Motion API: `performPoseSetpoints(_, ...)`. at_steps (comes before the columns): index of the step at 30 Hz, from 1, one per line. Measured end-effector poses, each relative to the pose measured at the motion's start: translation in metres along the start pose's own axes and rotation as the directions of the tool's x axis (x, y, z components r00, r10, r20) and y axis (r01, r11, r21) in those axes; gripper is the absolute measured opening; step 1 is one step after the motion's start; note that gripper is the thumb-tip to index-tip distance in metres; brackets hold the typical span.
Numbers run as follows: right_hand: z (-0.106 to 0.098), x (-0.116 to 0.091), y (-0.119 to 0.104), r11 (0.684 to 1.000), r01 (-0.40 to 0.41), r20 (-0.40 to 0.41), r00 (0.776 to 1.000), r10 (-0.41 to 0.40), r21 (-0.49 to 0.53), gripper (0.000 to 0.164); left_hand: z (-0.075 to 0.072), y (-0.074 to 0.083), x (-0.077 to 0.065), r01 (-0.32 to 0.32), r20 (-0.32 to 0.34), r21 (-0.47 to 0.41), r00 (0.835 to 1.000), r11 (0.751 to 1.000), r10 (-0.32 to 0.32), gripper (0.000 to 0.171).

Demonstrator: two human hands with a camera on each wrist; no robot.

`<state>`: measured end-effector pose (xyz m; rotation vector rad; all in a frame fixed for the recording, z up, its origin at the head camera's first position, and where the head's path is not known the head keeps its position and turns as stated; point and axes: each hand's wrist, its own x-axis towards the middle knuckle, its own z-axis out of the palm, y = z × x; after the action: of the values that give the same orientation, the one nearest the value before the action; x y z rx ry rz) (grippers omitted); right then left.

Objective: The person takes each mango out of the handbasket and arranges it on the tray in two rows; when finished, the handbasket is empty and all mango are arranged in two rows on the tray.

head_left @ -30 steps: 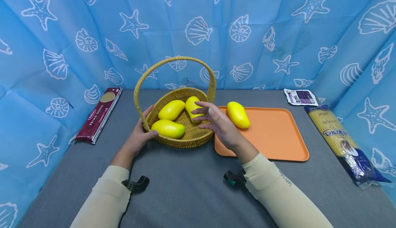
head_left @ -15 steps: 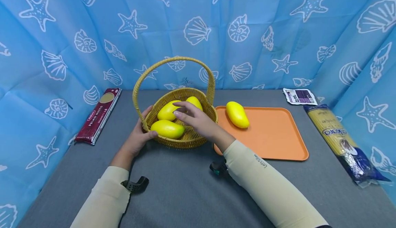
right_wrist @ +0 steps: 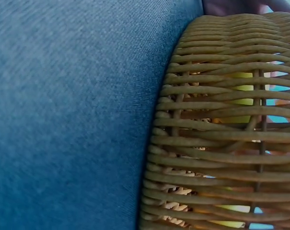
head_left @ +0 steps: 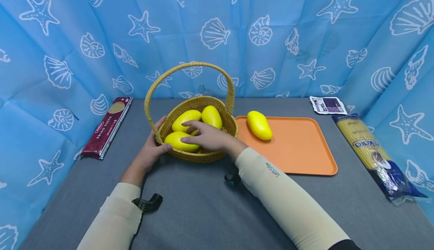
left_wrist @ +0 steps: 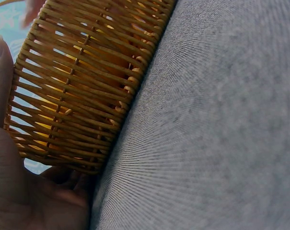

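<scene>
My left hand [head_left: 150,150] grips the left side of a woven basket [head_left: 200,157], its thumb over the front rim. The left wrist view shows that thumb [left_wrist: 0,81] against the wicker [left_wrist: 73,91]. Inside lie three yellow mangoes: a front one [head_left: 174,140], a back-left one [head_left: 184,118] and a back-right one [head_left: 211,116]. My right hand [head_left: 210,135] reaches into the basket, fingers and thumb spread over the front mango's right end, thumb tip overlapping it. In the right wrist view, the basket wall [right_wrist: 221,143] hides the right hand's fingers.
Right of the basket, an orange tray [head_left: 298,148] bears one more mango [head_left: 259,125]. A red spaghetti pack [head_left: 108,127] lies at the left. At the right are a yellow-and-blue pasta bag [head_left: 376,155] and a small white-and-purple packet [head_left: 327,105]. The tall basket handle [head_left: 190,64] arches overhead.
My right hand has moved left and down, from above the basket's right side to the front mango, uncovering the back-right mango. The left hand keeps its grip on the basket.
</scene>
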<state>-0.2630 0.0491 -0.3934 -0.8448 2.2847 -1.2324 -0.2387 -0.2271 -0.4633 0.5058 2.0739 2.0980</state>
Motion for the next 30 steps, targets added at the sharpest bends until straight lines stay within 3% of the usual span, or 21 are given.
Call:
performPoseSetpoints(7, 0.0015, 0.0026, -0.0009, 0.984, -0.035, 0.082, 0.995, 0.049, -0.173, 0.061, -0.0013, -0.0023, -0.0002, -0.022, 0.017, -0.018, 1.000, 1.000, 0.022, 0.086)
performPoseSetpoints(30, 0.0021, 0.0090, -0.0036, 0.977, -0.072, 0.096, 0.991, 0.093, -0.202, 0.066, -0.0007, -0.0008, 0.0005, -0.017, 0.007, -0.020, 1.000, 1.000, 0.018, 0.087)
